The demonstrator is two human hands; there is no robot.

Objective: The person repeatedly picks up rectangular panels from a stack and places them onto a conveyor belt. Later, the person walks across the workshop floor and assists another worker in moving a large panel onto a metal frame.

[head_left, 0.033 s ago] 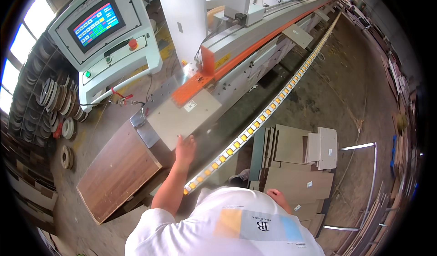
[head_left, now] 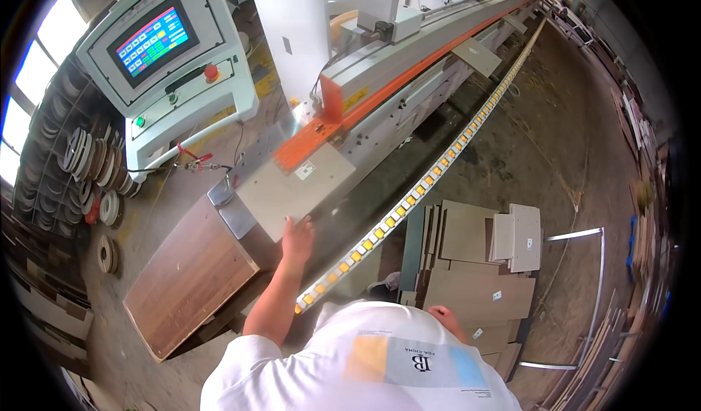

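A beige rectangular panel (head_left: pixel 292 185) with a small white label lies flat on the near end of a long machine, partly under an orange guard plate (head_left: pixel 310 146). At its near corner my left hand (head_left: pixel 297 240) grips the edge, thumb on top and the other fingers at the side. Low on the right, beside my shirt, my right hand (head_left: pixel 442 314) hangs with curled fingers, and nothing shows in it. Nearest to that hand is a stack of beige panels (head_left: pixel 478 292), some with small labels. Part of the right hand is hidden.
A control console (head_left: pixel 197 93) with a lit screen and red button stands left of the machine (head_left: pixel 438 42). A wood-grain board (head_left: pixel 193 279) slants below the panel. Edge-band rolls (head_left: pixel 107 254) lie left. A yellow-and-white patterned strip (head_left: pixel 409 201) crosses right; a metal frame (head_left: pixel 602 287) stands beyond.
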